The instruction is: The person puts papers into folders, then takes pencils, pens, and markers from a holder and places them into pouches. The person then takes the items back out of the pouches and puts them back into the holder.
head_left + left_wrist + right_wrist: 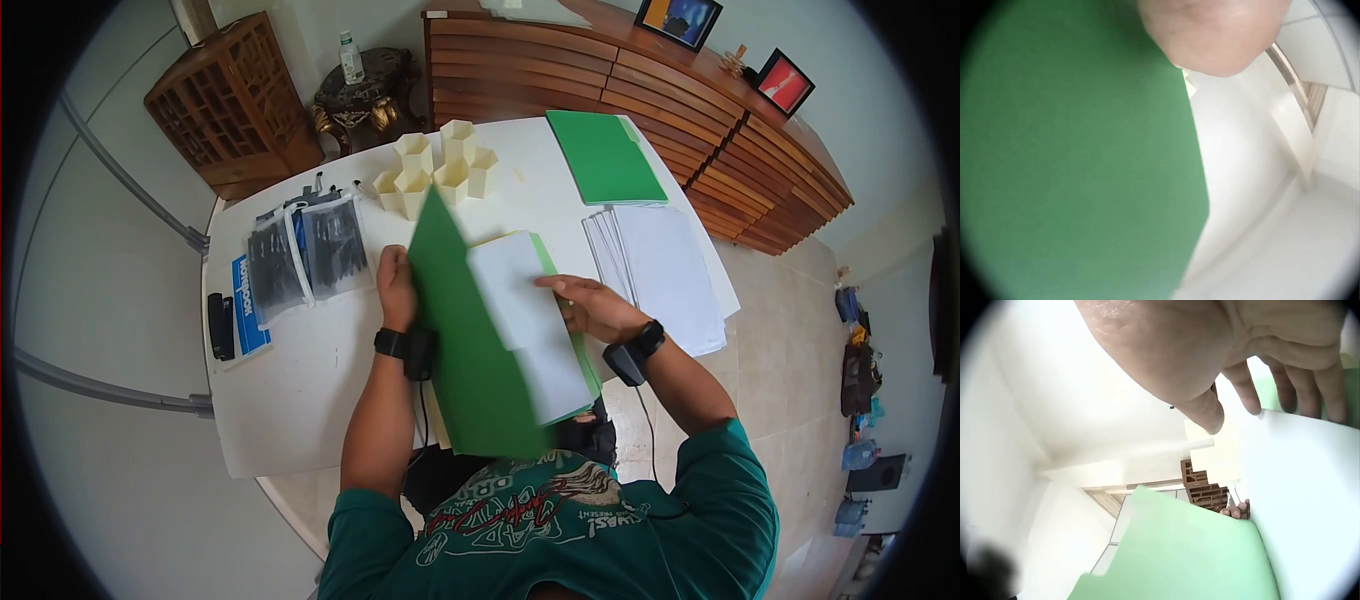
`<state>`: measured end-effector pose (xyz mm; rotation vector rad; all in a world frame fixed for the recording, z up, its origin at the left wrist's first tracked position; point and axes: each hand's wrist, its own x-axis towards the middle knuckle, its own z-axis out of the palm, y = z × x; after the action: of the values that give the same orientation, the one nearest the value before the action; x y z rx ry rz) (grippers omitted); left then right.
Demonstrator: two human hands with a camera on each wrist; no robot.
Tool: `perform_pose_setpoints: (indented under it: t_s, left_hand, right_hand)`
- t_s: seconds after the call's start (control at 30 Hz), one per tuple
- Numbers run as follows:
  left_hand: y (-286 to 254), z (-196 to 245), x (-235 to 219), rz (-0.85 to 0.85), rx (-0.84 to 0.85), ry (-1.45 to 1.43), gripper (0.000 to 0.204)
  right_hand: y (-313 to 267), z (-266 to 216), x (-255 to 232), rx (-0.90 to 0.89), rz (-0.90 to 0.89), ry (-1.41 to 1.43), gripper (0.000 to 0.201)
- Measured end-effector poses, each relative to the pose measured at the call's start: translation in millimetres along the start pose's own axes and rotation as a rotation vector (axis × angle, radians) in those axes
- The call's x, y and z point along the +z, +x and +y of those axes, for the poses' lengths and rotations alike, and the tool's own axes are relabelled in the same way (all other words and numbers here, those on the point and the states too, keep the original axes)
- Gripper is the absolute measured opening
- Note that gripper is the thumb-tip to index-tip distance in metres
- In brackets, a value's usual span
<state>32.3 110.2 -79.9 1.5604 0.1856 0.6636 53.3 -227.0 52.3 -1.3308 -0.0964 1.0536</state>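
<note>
A green folder (460,330) stands opened like a book over the table's near edge, its front cover raised and blurred. My left hand (397,285) grips the cover by its outer edge; its fingertips (1235,511) show beyond that edge in the right wrist view. Inside lie white papers (520,300), over the folder's light green back. At their right side is my right hand (595,308), its thumb on the front and the other fingers (1300,387) reaching behind the paper edge. In the left wrist view the green cover (1085,162) fills the left half.
Cream hexagonal cups (452,175) stand at the table's back. Mesh pouches (310,245), a blue notebook box (250,310) and a black stapler (220,325) lie left. Another green folder (605,155) and a stack of white papers (665,270) lie right.
</note>
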Motion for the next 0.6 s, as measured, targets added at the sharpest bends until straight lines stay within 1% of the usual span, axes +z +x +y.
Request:
perform_pose_setpoints:
  t_s: [0.03,0.07,0.1,0.17,0.2,0.27,0.33,0.37,0.4,0.43,0.47,0.5,0.53,0.57,0.6]
  left_hand:
    - [-6,23,6,0.020,-0.164,-0.328,0.013]
    - [-6,25,6,0.017,-0.162,-0.325,0.013]
    - [-5,26,6,0.020,-0.173,-0.352,0.015]
    - [-5,27,4,0.030,-0.162,-0.356,0.014]
    - [-6,32,5,0.028,-0.158,-0.355,0.014]
    - [-7,40,8,0.032,-0.162,-0.443,0.013]
    - [-6,40,8,0.028,-0.175,-0.447,0.014]
    - [-7,38,7,0.022,-0.194,-0.447,0.015]
    - [-7,35,5,0.027,-0.196,-0.451,0.015]
    - [-7,31,4,-0.006,-0.179,-0.410,0.014]
    - [-6,28,3,-0.040,-0.160,-0.370,0.014]
    - [-5,27,3,-0.040,-0.161,-0.375,0.014]
    - [-5,27,3,-0.051,-0.098,-0.238,0.011]
    - [-5,28,3,-0.062,-0.035,-0.103,0.010]
    - [-7,30,5,-0.063,-0.034,-0.110,0.010]
  right_hand:
    - [7,7,5,-0.057,-0.003,-0.002,0.041]
    - [15,16,8,-0.114,-0.007,-0.005,0.035]
    - [22,21,10,-0.118,-0.009,-0.002,0.035]
    - [31,28,12,-0.224,-0.046,-0.353,0.030]
    - [30,30,11,-0.228,-0.046,-0.352,0.030]
    - [24,31,4,-0.380,0.088,-0.352,0.034]
    - [-6,5,-20,-0.445,0.145,-0.508,0.035]
    - [-27,-12,-33,-0.435,0.213,-0.536,0.036]
    - [-43,-23,-60,-0.453,0.240,-0.608,0.037]
    - [-62,-35,-82,-0.453,0.279,-0.626,0.037]
    - [-78,-42,-106,-0.425,0.353,-0.616,0.036]
    - [-90,-43,-133,-0.446,0.409,-0.676,0.034]
    - [-102,-45,-150,-0.352,0.496,-0.652,0.032]
    - [-110,-44,-171,-0.279,0.525,-0.620,0.030]
    - [-113,-40,-190,-0.206,0.556,-0.586,0.028]
